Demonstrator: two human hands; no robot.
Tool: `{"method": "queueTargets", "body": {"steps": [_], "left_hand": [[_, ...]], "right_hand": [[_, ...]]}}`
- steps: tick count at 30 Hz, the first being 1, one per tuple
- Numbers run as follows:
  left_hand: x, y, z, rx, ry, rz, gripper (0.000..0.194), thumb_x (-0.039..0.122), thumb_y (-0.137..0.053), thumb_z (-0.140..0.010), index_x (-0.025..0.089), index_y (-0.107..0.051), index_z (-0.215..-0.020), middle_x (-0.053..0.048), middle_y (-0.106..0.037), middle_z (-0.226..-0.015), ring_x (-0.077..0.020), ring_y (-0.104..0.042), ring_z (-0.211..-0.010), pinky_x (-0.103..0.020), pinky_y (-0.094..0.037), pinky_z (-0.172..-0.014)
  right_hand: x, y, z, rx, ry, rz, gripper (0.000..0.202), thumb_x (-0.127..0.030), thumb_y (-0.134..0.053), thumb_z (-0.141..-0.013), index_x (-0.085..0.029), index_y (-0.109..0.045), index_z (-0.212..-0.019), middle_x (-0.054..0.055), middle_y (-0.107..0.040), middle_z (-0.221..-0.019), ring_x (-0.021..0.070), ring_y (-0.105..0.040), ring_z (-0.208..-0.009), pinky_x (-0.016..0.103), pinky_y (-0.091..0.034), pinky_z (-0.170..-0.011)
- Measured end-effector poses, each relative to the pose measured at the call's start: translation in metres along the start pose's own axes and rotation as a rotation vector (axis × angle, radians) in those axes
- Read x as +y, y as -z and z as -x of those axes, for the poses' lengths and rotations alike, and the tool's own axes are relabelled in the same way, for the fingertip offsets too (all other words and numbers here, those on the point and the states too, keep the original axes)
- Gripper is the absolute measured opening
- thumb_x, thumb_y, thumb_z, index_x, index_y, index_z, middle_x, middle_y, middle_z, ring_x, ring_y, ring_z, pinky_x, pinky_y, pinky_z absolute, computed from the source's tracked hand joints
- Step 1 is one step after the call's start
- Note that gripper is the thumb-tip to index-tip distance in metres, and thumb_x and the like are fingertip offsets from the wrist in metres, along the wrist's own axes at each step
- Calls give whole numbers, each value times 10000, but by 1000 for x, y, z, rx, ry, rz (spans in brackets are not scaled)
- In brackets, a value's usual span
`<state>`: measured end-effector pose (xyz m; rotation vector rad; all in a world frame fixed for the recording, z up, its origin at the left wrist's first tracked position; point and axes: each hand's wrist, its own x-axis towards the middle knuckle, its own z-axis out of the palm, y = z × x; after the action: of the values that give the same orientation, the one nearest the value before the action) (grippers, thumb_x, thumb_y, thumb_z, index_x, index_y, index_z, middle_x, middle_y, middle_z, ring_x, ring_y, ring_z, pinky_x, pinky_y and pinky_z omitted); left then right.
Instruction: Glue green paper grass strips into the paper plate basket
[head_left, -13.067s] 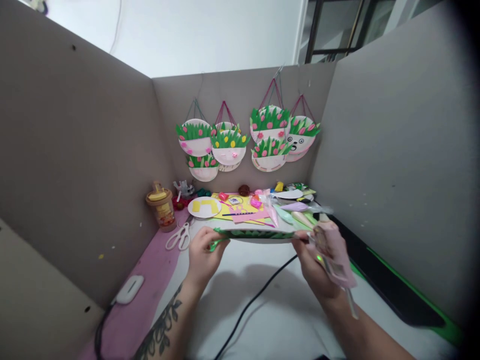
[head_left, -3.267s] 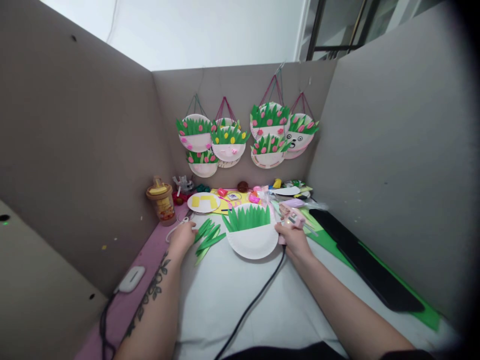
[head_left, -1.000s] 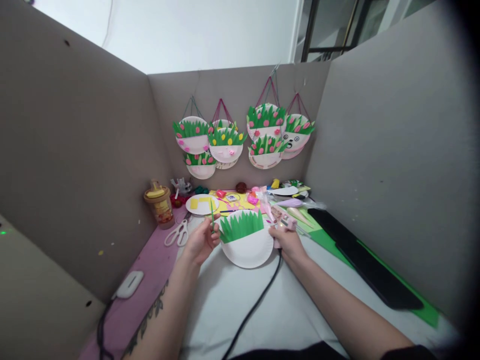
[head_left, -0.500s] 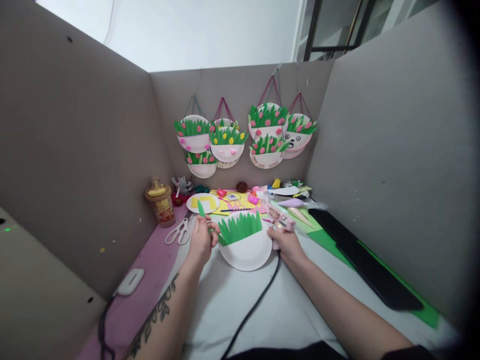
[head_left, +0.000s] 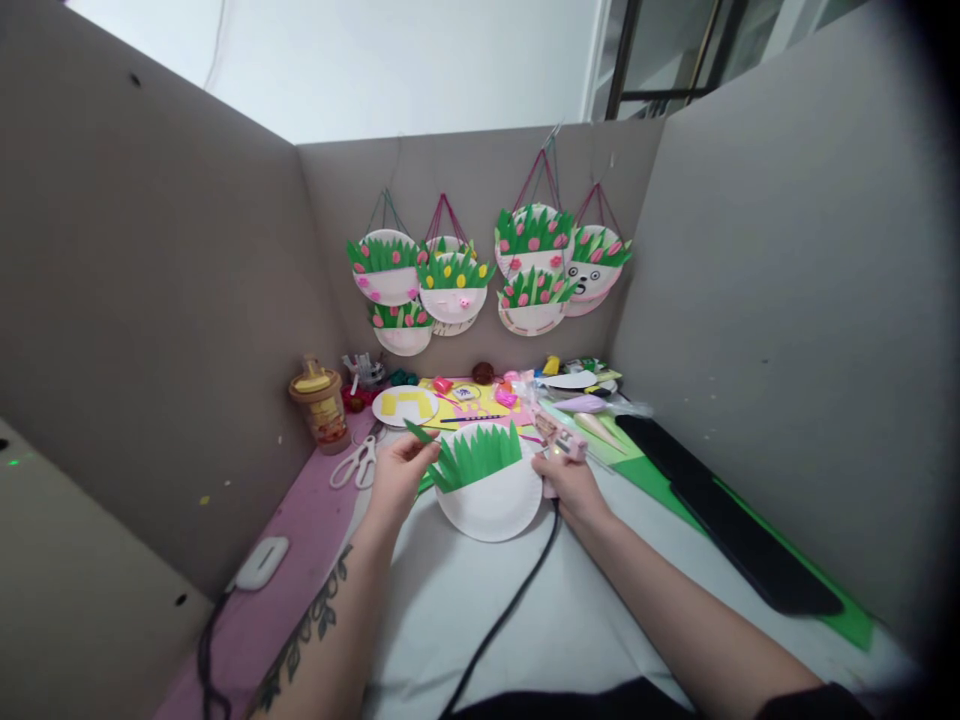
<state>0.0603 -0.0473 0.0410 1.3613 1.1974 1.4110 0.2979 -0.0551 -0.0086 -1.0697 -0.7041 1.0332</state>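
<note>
A white paper plate with a row of green paper grass across its upper part is in front of me. My left hand is at the plate's left edge, its fingers pinched on a green paper leaf that tilts up to the left. At the plate's right rim, my right hand is closed around a pink glue gun, whose black cable runs down toward me. Those right fingers also touch the rim.
White scissors and a lidded cup stand or lie at the left. A plate with yellow paper lies behind. Black strips lie on green sheets at right. Decorated plates hang on the back panel.
The leaf in my left hand has tipped from upright to leaning left, and that hand has turned closer to the plate's left edge. My right hand is nearly unmoved.
</note>
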Motion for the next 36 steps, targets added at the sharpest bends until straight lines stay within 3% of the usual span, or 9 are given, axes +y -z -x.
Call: {"method": "queueTargets", "body": {"steps": [5,9,12,15,19,22,30,36], "left_hand": [[-3,-6,2,-19,-94,-120,197,273,-644,-657,157,-595,-808,-8,-650,-663,-143,-611,-626,-224,-439,-576],[-9,-9,2,-90,34,-121,166,283,-627,-664,163,-529,-725,-1,-622,-567,-151,-631,-573,-200,-414,-482],[-10,-11,4,-80,123,-83,186,308,-628,-656,166,-519,-708,0,-615,-553,-172,-652,-576,-181,-370,-415],[-7,-11,4,-82,121,-132,170,307,-628,-655,160,-546,-676,9,-596,-519,-152,-619,-519,-187,-363,-414],[-2,-7,3,25,-4,-145,164,315,-622,-681,156,-592,-711,26,-579,-512,-124,-570,-478,-205,-384,-453],[-1,-5,2,95,3,-93,193,328,-625,-687,160,-600,-779,22,-606,-567,-127,-580,-492,-204,-380,-444],[-9,-11,5,-93,55,-217,151,310,-615,-657,162,-604,-685,3,-613,-564,-155,-605,-514,-231,-407,-489],[-13,-14,7,-118,-121,-601,107,266,-599,-631,178,-637,-585,-8,-603,-595,-147,-530,-588,-250,-360,-559]], "right_hand": [[1,0,-1,19,-12,-19,198,-169,-746,-436,-165,-599,-569,-21,-604,-513,146,-563,-498,245,-448,-469],[2,1,-2,20,-23,-23,206,-168,-753,-438,-160,-609,-585,-18,-616,-528,146,-572,-509,247,-457,-486],[0,0,-1,19,-11,-29,209,-173,-756,-445,-161,-615,-600,-12,-630,-546,151,-578,-516,254,-460,-496],[0,0,-1,10,24,-35,209,-187,-759,-455,-163,-618,-608,-9,-636,-553,157,-582,-520,261,-461,-503],[4,4,-3,24,62,18,214,-228,-761,-493,-173,-638,-659,-15,-638,-548,170,-593,-534,267,-459,-510],[7,7,-4,34,81,68,216,-256,-757,-522,-180,-651,-694,-20,-643,-557,168,-594,-541,261,-452,-510],[6,6,-2,70,84,45,235,-258,-766,-524,-177,-656,-716,-16,-652,-606,163,-602,-573,263,-472,-541],[2,4,0,126,93,2,263,-245,-778,-501,-167,-668,-727,10,-677,-649,180,-623,-608,283,-494,-577]]}}
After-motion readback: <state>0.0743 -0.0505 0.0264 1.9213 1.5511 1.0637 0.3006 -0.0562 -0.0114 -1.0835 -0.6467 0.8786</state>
